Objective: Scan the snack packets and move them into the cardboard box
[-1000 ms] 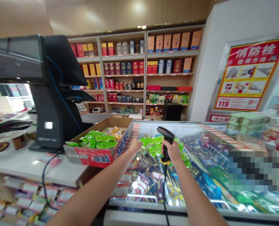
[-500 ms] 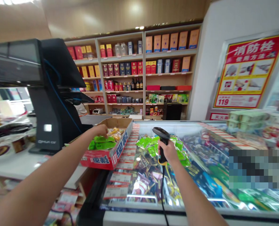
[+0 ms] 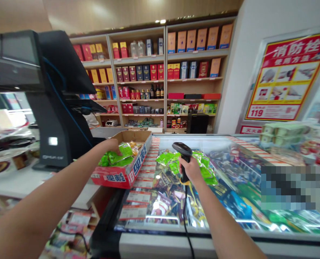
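Observation:
My right hand is closed around the handle of a black barcode scanner, held upright over a pile of green snack packets on the freezer's glass lid. Its cable hangs down toward me. My left hand reaches into a red and white cardboard box on the counter. Its fingers are closed on a green packet lifted a little above the other green and yellow packets inside.
A black checkout terminal stands on the white counter at left. Shelves of boxed goods line the back wall. A red fire-hydrant poster hangs at right. Stacked goods sit on the freezer's far right.
My left hand moved from the pile on the freezer lid over to the box and took hold of a green packet. The scanner hand shifted slightly left.

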`<state>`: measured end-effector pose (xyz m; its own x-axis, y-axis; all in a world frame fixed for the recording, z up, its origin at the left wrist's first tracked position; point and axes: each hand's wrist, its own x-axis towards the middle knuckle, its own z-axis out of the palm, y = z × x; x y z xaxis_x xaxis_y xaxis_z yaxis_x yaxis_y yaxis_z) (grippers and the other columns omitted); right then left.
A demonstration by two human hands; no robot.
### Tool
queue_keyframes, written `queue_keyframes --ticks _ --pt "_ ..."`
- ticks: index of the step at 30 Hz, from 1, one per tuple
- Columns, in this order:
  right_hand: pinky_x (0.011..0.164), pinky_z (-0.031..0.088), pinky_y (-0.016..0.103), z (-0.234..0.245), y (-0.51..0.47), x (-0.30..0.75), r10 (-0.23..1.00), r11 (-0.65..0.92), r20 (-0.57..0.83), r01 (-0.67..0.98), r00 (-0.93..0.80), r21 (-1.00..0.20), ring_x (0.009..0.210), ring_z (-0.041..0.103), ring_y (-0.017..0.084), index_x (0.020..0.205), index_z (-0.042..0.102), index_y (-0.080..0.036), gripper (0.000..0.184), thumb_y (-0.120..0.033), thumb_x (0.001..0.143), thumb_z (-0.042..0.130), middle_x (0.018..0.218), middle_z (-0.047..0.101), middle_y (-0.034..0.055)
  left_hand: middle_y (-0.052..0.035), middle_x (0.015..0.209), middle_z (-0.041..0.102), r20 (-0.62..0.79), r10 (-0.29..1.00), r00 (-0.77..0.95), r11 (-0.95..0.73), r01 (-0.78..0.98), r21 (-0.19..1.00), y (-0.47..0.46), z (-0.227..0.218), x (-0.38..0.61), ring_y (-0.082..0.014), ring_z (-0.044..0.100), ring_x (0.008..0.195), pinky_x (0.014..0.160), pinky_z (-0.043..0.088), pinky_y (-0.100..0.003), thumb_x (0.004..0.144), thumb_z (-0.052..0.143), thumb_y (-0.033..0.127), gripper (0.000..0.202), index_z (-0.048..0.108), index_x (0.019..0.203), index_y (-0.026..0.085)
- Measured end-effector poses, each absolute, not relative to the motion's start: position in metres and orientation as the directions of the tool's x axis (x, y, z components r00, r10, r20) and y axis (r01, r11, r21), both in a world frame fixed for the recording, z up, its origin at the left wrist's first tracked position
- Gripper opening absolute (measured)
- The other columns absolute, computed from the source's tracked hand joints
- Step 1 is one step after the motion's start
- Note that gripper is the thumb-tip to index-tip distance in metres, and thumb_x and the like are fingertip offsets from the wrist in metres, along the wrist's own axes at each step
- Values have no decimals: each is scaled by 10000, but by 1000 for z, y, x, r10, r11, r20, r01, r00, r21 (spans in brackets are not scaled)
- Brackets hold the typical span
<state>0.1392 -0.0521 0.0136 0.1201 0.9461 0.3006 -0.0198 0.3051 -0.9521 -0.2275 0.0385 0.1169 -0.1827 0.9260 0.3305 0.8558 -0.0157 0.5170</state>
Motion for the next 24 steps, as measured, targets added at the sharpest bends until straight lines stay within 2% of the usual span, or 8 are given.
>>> queue_keyframes --ticks 2,4,6,9,12,14,18,24 --pt "361 425 258 14 -53 138 947 306 302 -16 108 -952 341 511 136 632 545 -194 227 -369 688 678 452 527 -32 -47 497 558 171 973 -156 100 949 299 31 124 -227 -294 661 759 690 491 -297 408 841 240 335 517 467 180" --pt "361 426 263 14 -54 137 946 309 307 -5 101 -951 339 507 139 641 551 -194 210 -359 697 668 449 528 -30 -22 492 552 139 982 -129 99 974 204 25 130 -225 -268 647 704 653 481 -285 410 825 197 312 521 480 189" --pt "361 424 267 14 -55 136 947 307 305 -2 95 -952 338 507 141 631 548 -195 212 -357 700 665 444 529 -25 -4 478 543 220 964 -150 86 958 275 20 134 -222 -242 625 630 604 472 -278 439 803 192 279 535 516 197" --pt "357 420 263 14 -55 135 952 295 291 -26 100 -955 339 507 139 622 545 -192 223 -362 687 674 446 530 -25 13 482 541 337 908 -250 37 848 529 9 137 -210 -204 596 552 537 462 -264 507 781 256 250 567 617 189" --pt "363 425 256 15 -56 134 954 290 283 -61 99 -955 349 506 131 663 565 -184 226 -373 679 687 463 536 -31 12 584 599 301 922 -243 -134 529 838 -10 133 -182 -176 601 547 503 467 -252 541 777 334 328 583 753 175" --pt "367 423 253 16 -58 136 953 297 289 -85 94 -951 355 502 127 682 570 -182 233 -385 688 683 469 532 -34 0 647 626 236 961 -144 -196 247 949 -23 123 -153 -165 610 556 502 473 -253 530 789 334 379 582 800 166" --pt "387 428 247 23 -63 144 943 333 330 -178 49 -926 372 500 116 759 586 -177 243 -394 696 675 505 549 -39 1 647 625 191 981 -35 -193 -72 979 -35 78 -89 -147 598 558 526 476 -252 464 813 278 388 584 754 157" --pt "384 409 245 31 -67 156 934 299 303 -53 -190 -953 355 496 119 757 573 -176 235 -367 671 678 483 555 -35 11 575 602 252 949 -187 -264 -40 964 -15 8 -52 -131 560 540 525 440 -233 491 740 230 210 618 639 145"
